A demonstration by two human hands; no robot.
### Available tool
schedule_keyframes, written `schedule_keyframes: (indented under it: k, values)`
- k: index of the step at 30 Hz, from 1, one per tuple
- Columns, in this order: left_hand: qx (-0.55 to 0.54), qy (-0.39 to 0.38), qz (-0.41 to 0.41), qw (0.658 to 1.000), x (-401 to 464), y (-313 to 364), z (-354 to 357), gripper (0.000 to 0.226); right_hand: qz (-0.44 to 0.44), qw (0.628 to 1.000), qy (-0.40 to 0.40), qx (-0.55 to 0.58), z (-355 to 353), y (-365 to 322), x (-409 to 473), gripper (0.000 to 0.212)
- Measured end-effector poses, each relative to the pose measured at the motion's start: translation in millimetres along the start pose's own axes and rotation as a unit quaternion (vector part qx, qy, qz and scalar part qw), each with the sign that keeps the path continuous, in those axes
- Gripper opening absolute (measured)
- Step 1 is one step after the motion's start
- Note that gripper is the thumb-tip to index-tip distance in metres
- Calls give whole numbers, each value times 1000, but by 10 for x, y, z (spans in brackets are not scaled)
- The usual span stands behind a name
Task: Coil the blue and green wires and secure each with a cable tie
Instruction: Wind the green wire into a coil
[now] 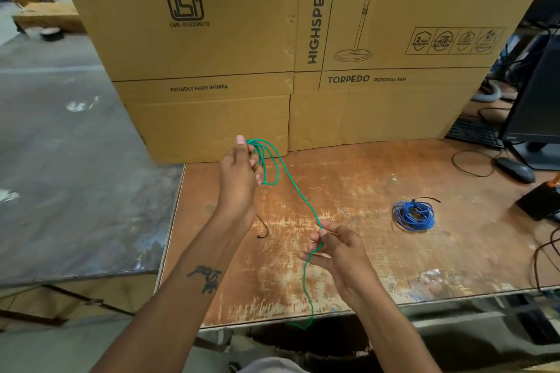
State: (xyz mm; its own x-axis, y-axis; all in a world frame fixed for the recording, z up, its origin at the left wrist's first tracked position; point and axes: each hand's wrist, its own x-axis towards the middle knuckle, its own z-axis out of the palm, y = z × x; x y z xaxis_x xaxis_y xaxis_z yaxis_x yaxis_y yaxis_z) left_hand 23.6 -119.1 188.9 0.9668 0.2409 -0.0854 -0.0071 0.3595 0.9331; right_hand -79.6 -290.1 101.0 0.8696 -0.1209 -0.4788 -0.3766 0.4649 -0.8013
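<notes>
The step in hand looks like the coiling of the green wire (298, 191). The blue wire (414, 215) already lies in a round coil on the counter (378, 251), at the right of the frame, with a thin black cable tie (425, 199) at its top edge. So the blue one looks done, and the green one is about halfway.

The left hand (239, 172) is held up in the middle of the frame. Its fingers (257, 174) are curled round a few green loops, which hang down just beside them. From the top of the loops the wire runs down and to the right to the right hand (336, 247). That hand pinches the wire between thumb and fingers. Below it the loose end hangs over the front edge of the counter, low in the frame.

The next move likely calls for the right hand to bring its bit of wire up to the left hand and lay one more loop there. The loops must stay the same size.

A second black cable tie (263, 228) lies on the counter under the left wrist, ready for later.
</notes>
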Motion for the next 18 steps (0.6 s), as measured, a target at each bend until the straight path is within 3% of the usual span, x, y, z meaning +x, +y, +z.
schedule_keyframes:
  k: [1,3,6,9,11,14,16,18]
  values:
    - [-12,-2,-17,1000,-26,-20,4,36,-8,1000,16,-16,20,17,8,18]
    - [-67,-7,-63,996,-76,-52,10,35,-86,981,67,-162,30,91,47,21]
    - [-130,-16,-123,984,-142,-96,55,35,-222,877,101,-415,30,176,69,17]
    - [-107,14,-77,991,-223,-216,123,35,-237,803,42,-546,84,162,-33,17]
    - [-22,23,18,999,-265,-312,119,36,-223,805,5,-549,128,121,-168,17]
    - [93,10,128,987,-302,-466,32,31,-241,824,11,-513,131,43,-378,12]
    - [179,-5,199,963,-344,-585,-28,28,-208,869,-2,-449,108,-20,-452,11]
    - [279,-33,273,920,-401,-671,-82,22,-141,920,-65,-361,81,-90,-520,20]
